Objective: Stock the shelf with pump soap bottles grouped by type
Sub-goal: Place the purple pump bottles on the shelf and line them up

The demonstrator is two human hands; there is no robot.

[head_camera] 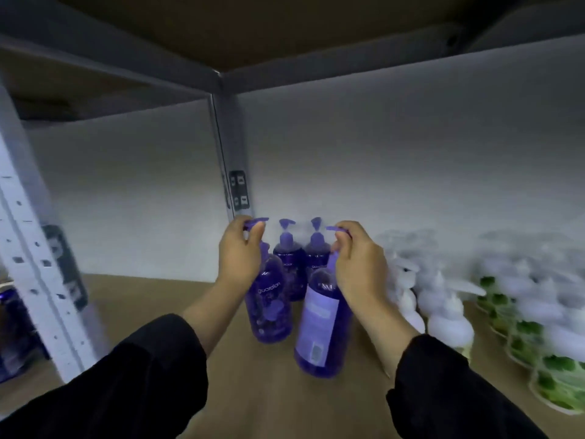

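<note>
Both hands are up at the pump tops of two purple soap bottles on the wooden shelf board [196,312]. The left hand [239,251] has its fingers curled round the pump head of the left front purple bottle [269,308], which stands upright with its printed front label facing the camera. The right hand [357,258] pinches the pump head of the right front purple bottle [323,324], which is tilted, base toward the camera and its pale back label with a barcode showing; whether the base touches the board I cannot tell. Just behind these two stand two more purple bottles, the back left one [288,258] and the back right one [316,251], upright, close together, near the white back wall [380,169]. To the right of the purple group sits a row of white pump bottles [449,324], blurred, running front to back, and further right a row of green bottles [550,375], also blurred. A grey metal upright [232,160] stands at the back corner behind the purple bottles, another perforated upright [34,255] at the left edge. Upper shelf underside [285,26] overhead. Black sleeves [136,384] cover both forearms. Dark blue items [12,327] at the far left, beyond the upright, too blurred to identify.
</note>
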